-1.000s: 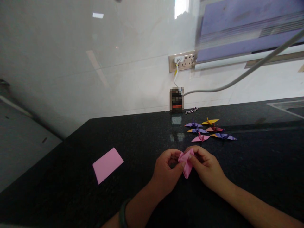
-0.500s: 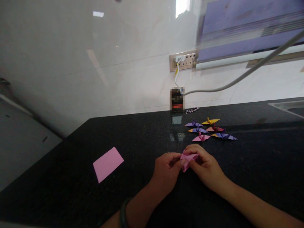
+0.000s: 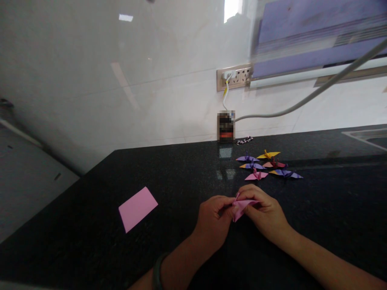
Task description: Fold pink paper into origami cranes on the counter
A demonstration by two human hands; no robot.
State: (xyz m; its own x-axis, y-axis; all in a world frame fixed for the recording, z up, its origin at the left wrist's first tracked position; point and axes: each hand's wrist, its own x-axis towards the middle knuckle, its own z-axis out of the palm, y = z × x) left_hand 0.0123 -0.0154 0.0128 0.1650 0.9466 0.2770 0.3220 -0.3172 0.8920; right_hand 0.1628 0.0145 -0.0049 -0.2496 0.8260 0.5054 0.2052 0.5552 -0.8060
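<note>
Between both hands is a folded piece of pink origami paper (image 3: 242,207), held just above the dark countertop (image 3: 181,173). My left hand (image 3: 215,217) pinches its left edge between thumb and fingers. My right hand (image 3: 264,209) grips the right part, thumb below and fingers curled over the top; its fingers hide some of the folds. Behind the hands stand several finished paper cranes, among them a pink crane (image 3: 256,175), a yellow crane (image 3: 268,154) and a purple crane (image 3: 286,173). To the left lies a flat pink sheet of paper (image 3: 138,209).
Against the tiled wall stands a small box-like object (image 3: 226,127), its face pixelated, beside a dark-and-light beaded strand (image 3: 244,140). A grey cable (image 3: 281,113) runs off to the right. Above is a wall socket (image 3: 234,77) with a plug. A sink edge (image 3: 363,139) shows at far right.
The pink paper has turned slightly in my fingers, and a narrow point now sticks up near my right fingertips. Both hands have shifted a little to the right.
</note>
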